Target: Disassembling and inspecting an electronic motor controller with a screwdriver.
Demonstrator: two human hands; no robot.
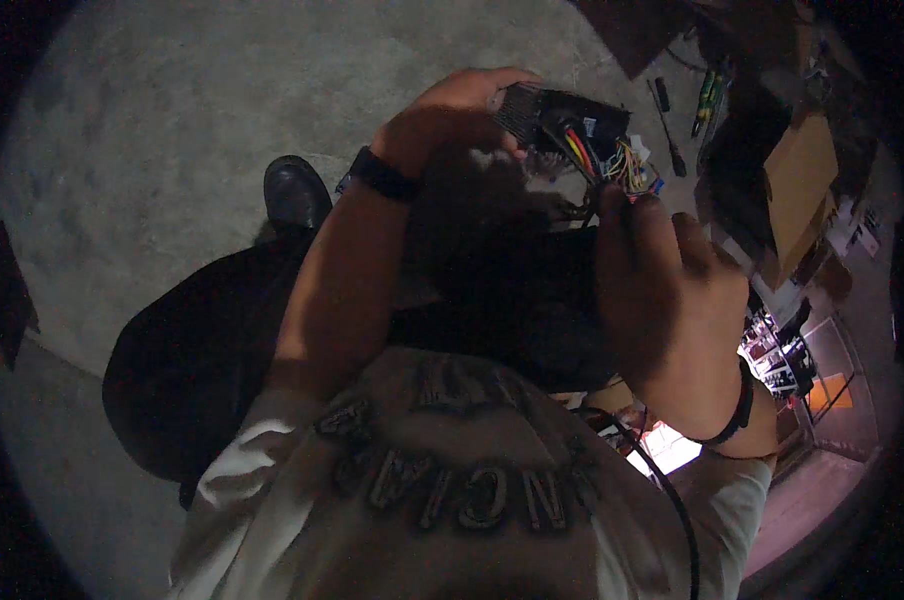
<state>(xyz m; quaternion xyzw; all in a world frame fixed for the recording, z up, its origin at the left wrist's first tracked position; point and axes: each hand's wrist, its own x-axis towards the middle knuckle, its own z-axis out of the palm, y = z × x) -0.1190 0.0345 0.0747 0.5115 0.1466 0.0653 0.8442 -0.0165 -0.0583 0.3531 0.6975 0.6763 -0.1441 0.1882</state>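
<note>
My left hand (452, 105) grips one end of a dark box with a ribbed side (520, 110), which looks like an electronic controller. Thick red, yellow and black wires (579, 148) come out of it. Beside them is a bundle of thin coloured wires (630, 165) with small white and blue connectors. The fingers of my right hand (667, 270) are closed at the lower end of these wires; what exactly lies between the fingertips is partly hidden. The box is held above the floor, in front of my dark-clothed legs.
Grey concrete floor (192, 110) spreads to the left, with my dark shoe (297, 190) on it. Green-handled pliers (707, 100) and a thin dark tool (669, 135) lie at the upper right. Cardboard (800, 185) stands farther right. A black cable (672, 495) hangs beside my shirt.
</note>
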